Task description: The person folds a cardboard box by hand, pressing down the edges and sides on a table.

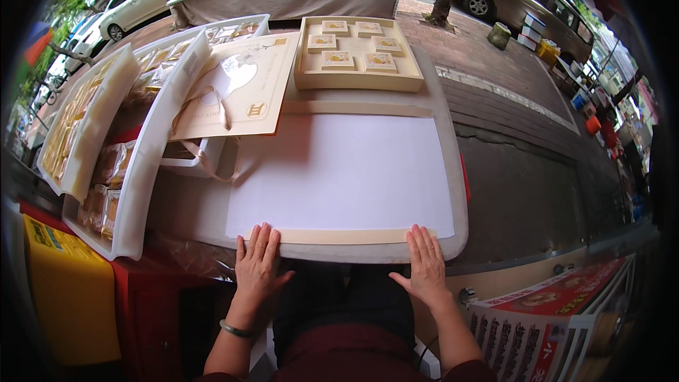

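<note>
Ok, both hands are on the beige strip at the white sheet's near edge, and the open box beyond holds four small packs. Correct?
Not four: the head view shows six small packs in the open box. The rest is right: the left hand and right hand are on the beige strip at the near edge of the white sheet.

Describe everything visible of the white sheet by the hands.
The white sheet looks like smooth, plain paper, wide and rectangular, lying flat on the grey table. A cream near strip and a cream far strip border it; whether they are folded-over margins is unclear. A shadow darkens its upper left part. The left hand and right hand have fingers on the near strip, toward its two ends.
</note>
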### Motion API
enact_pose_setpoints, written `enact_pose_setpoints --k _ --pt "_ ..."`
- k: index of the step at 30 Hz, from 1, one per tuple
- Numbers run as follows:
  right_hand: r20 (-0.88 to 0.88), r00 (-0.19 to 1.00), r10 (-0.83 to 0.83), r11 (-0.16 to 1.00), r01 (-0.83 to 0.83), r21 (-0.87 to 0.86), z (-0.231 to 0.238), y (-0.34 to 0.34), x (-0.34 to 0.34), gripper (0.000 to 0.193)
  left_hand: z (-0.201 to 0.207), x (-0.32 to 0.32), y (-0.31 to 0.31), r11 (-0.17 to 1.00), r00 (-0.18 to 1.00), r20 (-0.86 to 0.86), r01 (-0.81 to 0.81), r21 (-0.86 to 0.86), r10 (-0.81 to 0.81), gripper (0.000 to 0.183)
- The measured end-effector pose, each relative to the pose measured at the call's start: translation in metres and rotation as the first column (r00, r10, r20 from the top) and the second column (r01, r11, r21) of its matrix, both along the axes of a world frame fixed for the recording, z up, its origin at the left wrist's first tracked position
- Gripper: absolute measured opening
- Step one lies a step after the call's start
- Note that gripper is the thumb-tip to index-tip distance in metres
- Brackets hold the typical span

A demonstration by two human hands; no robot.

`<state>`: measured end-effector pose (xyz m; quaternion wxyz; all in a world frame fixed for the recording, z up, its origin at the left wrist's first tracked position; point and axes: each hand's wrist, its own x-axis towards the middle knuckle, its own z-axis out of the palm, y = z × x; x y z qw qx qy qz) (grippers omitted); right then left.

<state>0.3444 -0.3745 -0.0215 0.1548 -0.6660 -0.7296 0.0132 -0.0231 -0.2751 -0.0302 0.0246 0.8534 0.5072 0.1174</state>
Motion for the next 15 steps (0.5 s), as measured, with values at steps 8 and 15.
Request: enact_pose_setpoints --k 8,15 --pt "-0.085 0.994 -0.07 0.991 0.079 0.108 -0.004 0.012 -0.016 0.103 -0.005 0.018 0.002 0.994 0.992 0.088 -0.092 0.056 0.087 0.105" --pt "-0.201 0.978 0.049 0.961 0.009 0.275 0.025 0.018 -0.074 0.062 0.033 0.056 -0.022 0.986 0.961 0.268 0.029 0.163 -0.072 0.068"
